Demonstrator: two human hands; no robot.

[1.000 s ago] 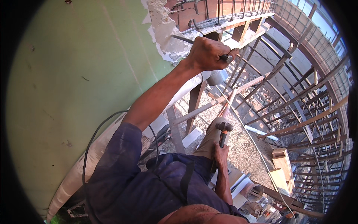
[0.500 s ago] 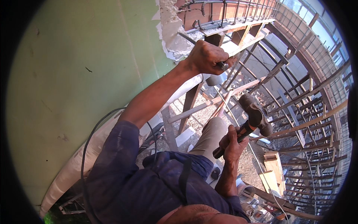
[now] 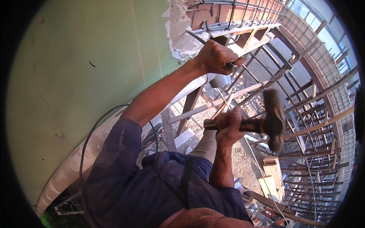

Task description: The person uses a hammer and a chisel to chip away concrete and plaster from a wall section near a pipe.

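My left hand (image 3: 217, 57) is closed around a dark metal chisel (image 3: 195, 37). The chisel's tip rests against the broken, chipped edge of the concrete (image 3: 178, 30) beside the green wall (image 3: 87, 76); its struck end pokes out below my fist. Lower and to the right, my right hand (image 3: 230, 125) grips the handle of a hammer (image 3: 274, 121). The hammer lies nearly level, its worn, slightly blurred head pointing right, apart from the chisel.
Steel reinforcing bars (image 3: 232, 15) run along a timber form at the top. Wooden braces (image 3: 304, 98) crowd the right side. A black cable (image 3: 88, 142) loops by my left arm. Below lie rubble-strewn ground (image 3: 243, 163) and a wooden box (image 3: 272, 176).
My right hand has risen and the hammer has turned, its head swinging to the right. My left hand keeps the chisel at the broken concrete. The view has shifted slightly.
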